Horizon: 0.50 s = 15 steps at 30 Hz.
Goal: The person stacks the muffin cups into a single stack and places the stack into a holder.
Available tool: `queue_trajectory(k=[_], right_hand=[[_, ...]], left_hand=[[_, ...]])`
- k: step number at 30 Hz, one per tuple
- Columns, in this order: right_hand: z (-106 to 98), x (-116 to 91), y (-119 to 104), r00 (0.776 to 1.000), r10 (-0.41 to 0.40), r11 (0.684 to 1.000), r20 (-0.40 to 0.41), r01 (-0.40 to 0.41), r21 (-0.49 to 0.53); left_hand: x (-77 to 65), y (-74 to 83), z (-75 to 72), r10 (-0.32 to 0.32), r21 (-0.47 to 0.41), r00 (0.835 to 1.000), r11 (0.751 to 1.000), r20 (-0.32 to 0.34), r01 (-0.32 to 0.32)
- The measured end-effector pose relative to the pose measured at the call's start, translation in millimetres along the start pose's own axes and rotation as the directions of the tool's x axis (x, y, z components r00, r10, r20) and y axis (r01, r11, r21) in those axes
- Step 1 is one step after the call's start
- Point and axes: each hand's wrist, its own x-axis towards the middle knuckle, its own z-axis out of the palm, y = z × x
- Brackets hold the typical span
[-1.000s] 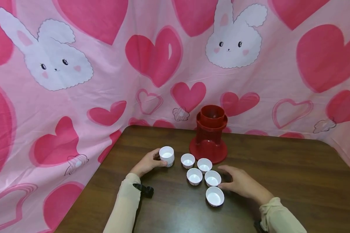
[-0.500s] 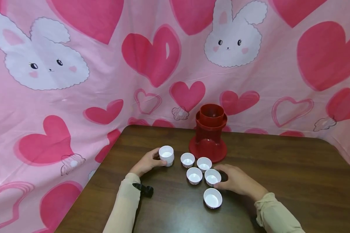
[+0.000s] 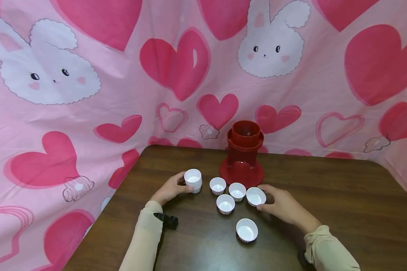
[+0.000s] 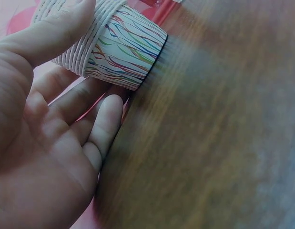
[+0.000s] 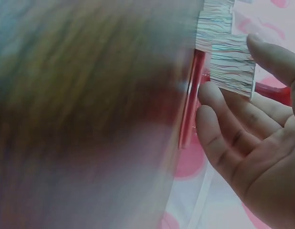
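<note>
My left hand grips a stack of nested white paper baking cups at the left of the table. Several stacked rims and coloured wavy lines show on the stack in the left wrist view. My right hand pinches one white baking cup between thumb and fingers; its striped side shows in the right wrist view. Left of that cup, three more stand upright: a back left cup, a middle cup and a nearer cup. A front cup stands apart, closer to me.
Behind the cups stands a red plastic holder with a round base and an open cylinder on top. The brown wooden table ends at a pink heart-and-rabbit cloth. Black straps sit on the wrists.
My right hand has taken hold of a cup and moved it back and to the right, away from the front cup. The front cup has shifted slightly left. My left hand keeps its stack.
</note>
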Motion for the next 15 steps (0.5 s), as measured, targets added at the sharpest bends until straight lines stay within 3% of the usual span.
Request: queue_trajectory(k=[7,15], right_hand=[[-2.6,1.8,-8.8,0.998,0.038,0.997,-0.048,-0.034,0.071],[-0.5,3.2,-10.8,0.996,0.006,0.990,-0.086,0.006,0.142]], left_hand=[[0.0,-2.2,0.0,0.006,0.013,1.000,1.000,-0.001,-0.006],[-0.5,-2.3,0.0,0.015,0.031,1.000,0.999,-0.004,-0.015]])
